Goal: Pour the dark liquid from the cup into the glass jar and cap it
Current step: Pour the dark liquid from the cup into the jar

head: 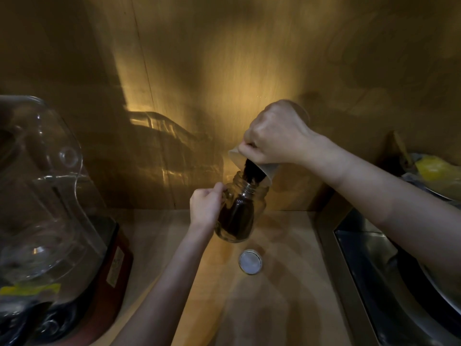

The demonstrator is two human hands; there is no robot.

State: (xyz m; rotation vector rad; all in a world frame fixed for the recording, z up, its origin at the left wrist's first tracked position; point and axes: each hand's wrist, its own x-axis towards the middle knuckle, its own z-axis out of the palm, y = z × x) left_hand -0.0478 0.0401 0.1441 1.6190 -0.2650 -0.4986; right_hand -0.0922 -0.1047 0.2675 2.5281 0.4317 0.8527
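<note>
Head view, lid (250, 261) near jar (237, 216), blender (50, 196) left

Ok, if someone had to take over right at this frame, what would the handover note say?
Right hand: gripping the cup, tipped steeply so the dark liquid streams into the jar mouth.
Left hand: holding the glass jar by its side, tilted toward the cup, raised above the counter.
Lid: lying flat on the counter just in front of the jar, untouched.
Done: pour under way; the jar is already partly filled with dark liquid.
Left: finish emptying the cup, set it down, stand the jar upright, pick up the lid and cap it.
</note>
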